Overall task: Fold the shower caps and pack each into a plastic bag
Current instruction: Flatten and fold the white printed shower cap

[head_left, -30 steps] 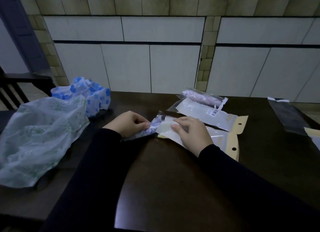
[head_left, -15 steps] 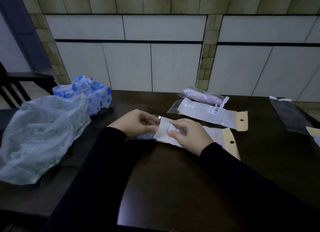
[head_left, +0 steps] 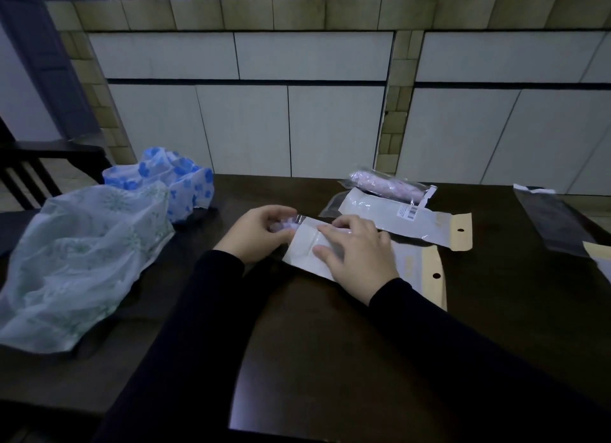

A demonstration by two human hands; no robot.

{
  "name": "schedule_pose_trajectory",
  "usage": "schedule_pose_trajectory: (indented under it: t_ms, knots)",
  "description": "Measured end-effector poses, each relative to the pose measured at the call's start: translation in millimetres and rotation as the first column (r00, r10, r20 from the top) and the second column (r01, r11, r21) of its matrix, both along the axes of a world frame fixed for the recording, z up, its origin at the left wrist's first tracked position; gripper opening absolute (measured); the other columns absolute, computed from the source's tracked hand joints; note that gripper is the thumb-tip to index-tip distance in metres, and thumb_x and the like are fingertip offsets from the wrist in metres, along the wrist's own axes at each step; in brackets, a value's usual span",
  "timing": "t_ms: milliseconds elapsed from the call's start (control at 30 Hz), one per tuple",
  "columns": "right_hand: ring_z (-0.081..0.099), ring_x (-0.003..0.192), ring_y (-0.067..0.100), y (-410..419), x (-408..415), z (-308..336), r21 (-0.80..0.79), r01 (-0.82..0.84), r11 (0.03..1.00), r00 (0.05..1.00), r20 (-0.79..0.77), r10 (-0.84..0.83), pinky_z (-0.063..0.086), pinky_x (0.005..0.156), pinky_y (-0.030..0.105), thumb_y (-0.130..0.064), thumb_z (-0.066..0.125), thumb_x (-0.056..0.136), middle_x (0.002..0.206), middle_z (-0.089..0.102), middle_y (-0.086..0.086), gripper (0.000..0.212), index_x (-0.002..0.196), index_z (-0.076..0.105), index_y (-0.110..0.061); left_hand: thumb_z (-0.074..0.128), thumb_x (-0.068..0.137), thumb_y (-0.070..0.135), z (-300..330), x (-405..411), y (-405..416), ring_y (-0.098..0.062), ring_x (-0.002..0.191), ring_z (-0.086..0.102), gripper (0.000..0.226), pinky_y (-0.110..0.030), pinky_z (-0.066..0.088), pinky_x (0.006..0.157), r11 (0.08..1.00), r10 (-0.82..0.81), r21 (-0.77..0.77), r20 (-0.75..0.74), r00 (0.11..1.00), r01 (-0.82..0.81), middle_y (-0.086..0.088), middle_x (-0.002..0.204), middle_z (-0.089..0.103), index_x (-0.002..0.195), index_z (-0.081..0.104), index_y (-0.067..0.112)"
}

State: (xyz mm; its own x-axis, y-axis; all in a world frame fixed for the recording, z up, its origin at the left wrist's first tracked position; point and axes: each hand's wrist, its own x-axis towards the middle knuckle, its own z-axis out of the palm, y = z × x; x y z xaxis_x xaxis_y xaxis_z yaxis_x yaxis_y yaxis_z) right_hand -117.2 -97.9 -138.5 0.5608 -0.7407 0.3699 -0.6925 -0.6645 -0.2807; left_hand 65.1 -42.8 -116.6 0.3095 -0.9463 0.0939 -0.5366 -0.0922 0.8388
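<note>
A dark, glossy wooden table point(head_left: 330, 360) stands before white cabinet doors point(head_left: 244, 125) framed in tan tile. At its middle the left hand point(head_left: 256, 236) curls round a folded shower cap point(head_left: 284, 226) at the mouth of a flat plastic bag point(head_left: 305, 254) — the right hand point(head_left: 358, 257) presses it with fingers spread. Left of the bag slump crinkled caps — green-patterned point(head_left: 76, 260) and blue-flowered point(head_left: 178, 181).

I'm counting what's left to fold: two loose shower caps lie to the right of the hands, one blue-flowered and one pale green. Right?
Not quite: the head view shows the blue-flowered shower cap and the pale green shower cap lying to the left of the hands, not the right. There are two, both still loose.
</note>
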Motion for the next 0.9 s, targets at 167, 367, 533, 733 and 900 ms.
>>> schedule_pose_trajectory:
  t_ms: [167, 367, 533, 733, 900]
  knots:
    - [0.036, 0.123, 0.017, -8.0, -10.8, 5.1, 0.129, 0.043, 0.991, 0.995, -0.093, -0.031, 0.027, 0.099, 0.038, -0.045, 0.047, 0.089, 0.129, 0.045, -0.006, 0.052, 0.140, 0.041, -0.038, 0.079, 0.076, 0.033, -4.9, 5.4, 0.8, -0.005, 0.088, 0.058, 0.036, -0.020, 0.050, 0.072, 0.967, 0.250, 0.049, 0.043, 0.967, -0.252, 0.011, 0.095, 0.059, 0.105, 0.057, 0.028]
    - [0.036, 0.125, 0.019, -6.1, -6.7, 4.3, 0.139, 0.073, 0.988, 0.991, -0.119, -0.056, 0.030, 0.101, 0.038, -0.048, 0.049, 0.089, 0.135, 0.043, -0.005, 0.054, 0.141, 0.040, -0.037, 0.058, 0.093, 0.035, -2.2, 2.2, -1.9, -0.012, 0.089, 0.065, 0.016, -0.031, 0.055, 0.078, 0.981, 0.182, 0.083, -0.119, 0.976, -0.173, 0.003, 0.094, 0.069, 0.102, 0.066, 0.024]
    - [0.038, 0.123, 0.019, -5.0, -4.0, 8.6, 0.120, 0.069, 0.990, 0.986, -0.158, -0.049, 0.031, 0.100, 0.040, -0.048, 0.050, 0.089, 0.134, 0.044, -0.008, 0.051, 0.138, 0.044, -0.037, 0.047, 0.097, 0.035, -5.7, -0.8, 2.6, -0.020, 0.101, 0.064, 0.024, -0.035, 0.047, 0.092, 0.987, 0.006, 0.154, -0.333, 0.943, 0.048, -0.003, 0.099, 0.072, 0.097, 0.070, 0.027]
    - [0.044, 0.117, 0.018, -5.4, -1.0, 13.6, 0.131, 0.094, 0.987, 0.990, -0.116, -0.079, 0.042, 0.096, 0.037, -0.053, 0.050, 0.091, 0.129, 0.050, -0.005, 0.052, 0.139, 0.045, -0.035, 0.046, 0.093, 0.028, -14.0, 21.5, 5.4, -0.026, 0.116, 0.052, 0.027, -0.041, 0.041, 0.098, 0.881, 0.461, -0.073, 0.357, 0.813, -0.467, -0.004, 0.121, 0.063, 0.114, 0.062, 0.033]
    - [0.048, 0.113, 0.019, -1.3, 9.0, 22.3, 0.095, 0.110, 0.989, 0.993, -0.049, -0.106, 0.046, 0.090, 0.036, -0.048, 0.047, 0.094, 0.125, 0.052, -0.002, 0.047, 0.137, 0.049, -0.029, 0.037, 0.097, 0.038, -23.9, 26.6, 12.2, -0.027, 0.135, 0.030, 0.047, -0.046, 0.024, 0.107, 0.833, 0.354, 0.162, 0.579, 0.734, -0.529, 0.001, 0.151, 0.036, 0.143, 0.041, 0.026]
